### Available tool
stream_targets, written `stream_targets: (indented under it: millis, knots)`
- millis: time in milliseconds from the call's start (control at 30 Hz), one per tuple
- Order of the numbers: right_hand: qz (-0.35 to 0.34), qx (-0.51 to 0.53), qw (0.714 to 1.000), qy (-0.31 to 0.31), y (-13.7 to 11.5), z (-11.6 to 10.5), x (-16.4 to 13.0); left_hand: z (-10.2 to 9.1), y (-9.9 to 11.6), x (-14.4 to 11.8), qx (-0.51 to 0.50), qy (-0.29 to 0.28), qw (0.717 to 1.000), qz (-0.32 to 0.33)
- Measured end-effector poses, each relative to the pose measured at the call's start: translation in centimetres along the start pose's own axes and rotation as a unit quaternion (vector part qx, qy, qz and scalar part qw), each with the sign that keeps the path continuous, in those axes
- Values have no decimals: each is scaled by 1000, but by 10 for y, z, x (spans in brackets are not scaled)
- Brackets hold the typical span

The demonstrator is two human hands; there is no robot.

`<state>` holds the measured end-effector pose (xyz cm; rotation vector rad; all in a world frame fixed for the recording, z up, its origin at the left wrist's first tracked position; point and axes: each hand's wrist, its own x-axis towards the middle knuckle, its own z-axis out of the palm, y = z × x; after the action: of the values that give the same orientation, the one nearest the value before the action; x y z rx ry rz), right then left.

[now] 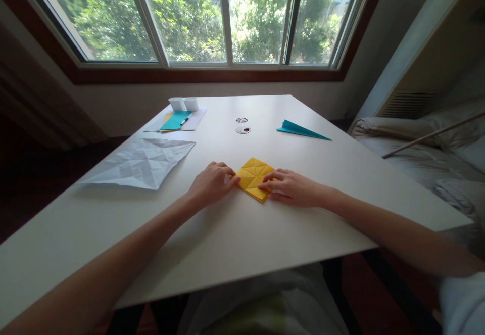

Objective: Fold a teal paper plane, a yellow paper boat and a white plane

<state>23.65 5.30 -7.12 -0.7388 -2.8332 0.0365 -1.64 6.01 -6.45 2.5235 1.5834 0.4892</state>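
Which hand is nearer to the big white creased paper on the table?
Left. The left hand lies just right of the white paper, not touching it. The right hand is farther right, beyond the yellow paper.

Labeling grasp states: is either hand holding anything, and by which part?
Nothing lifted. Left hand presses the yellow folded paper at its left corner, right hand at its right edge, flat on the table.

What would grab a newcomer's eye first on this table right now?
The yellow folded paper at the middle of the white table, pressed flat by the left hand and right hand. Then the creased white sheet to the left and the teal paper plane far right.
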Motion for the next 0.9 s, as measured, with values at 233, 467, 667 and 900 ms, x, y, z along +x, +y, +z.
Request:
stream_targets:
  millis: [233,467,667,900]
  knots:
    - [4,27,999,19,0,0,2,2,-4,4,-186,-8,980,-74]
    - [96,63,989,98,5,3,5,10,-2,6,-435,-23,894,-103]
    - [302,244,911,143,24,4,5,0,2,6,-533,7,835,-132]
    - [328,481,806,108,27,1,7,5,-8,9,-588,4,793,-160]
